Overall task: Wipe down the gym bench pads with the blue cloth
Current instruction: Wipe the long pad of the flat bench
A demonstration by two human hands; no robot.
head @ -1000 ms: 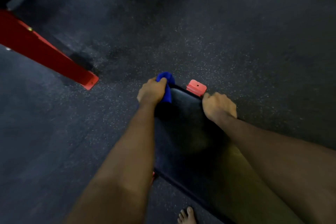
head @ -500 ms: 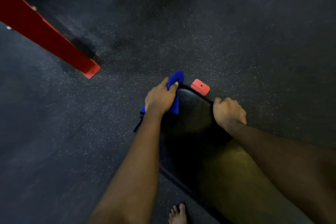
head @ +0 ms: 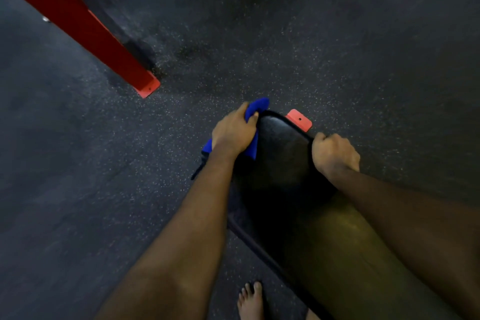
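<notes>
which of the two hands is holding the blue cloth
The left hand: its fingers curl round the bunched blue cloth at the far left corner of the black bench pad. The right hand grips the pad's right edge with no cloth.

The cloth (head: 255, 108) lies at the left edge of the bench pad (head: 283, 143), seemingly overhanging.

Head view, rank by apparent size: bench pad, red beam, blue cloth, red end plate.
1. Black vinyl bench pad.
2. Long red metal beam, cropped by the frame.
3. Crumpled blue cloth, mostly under the left hand.
4. Small red metal end plate; close to the cloth's visible area, unsure.
</notes>
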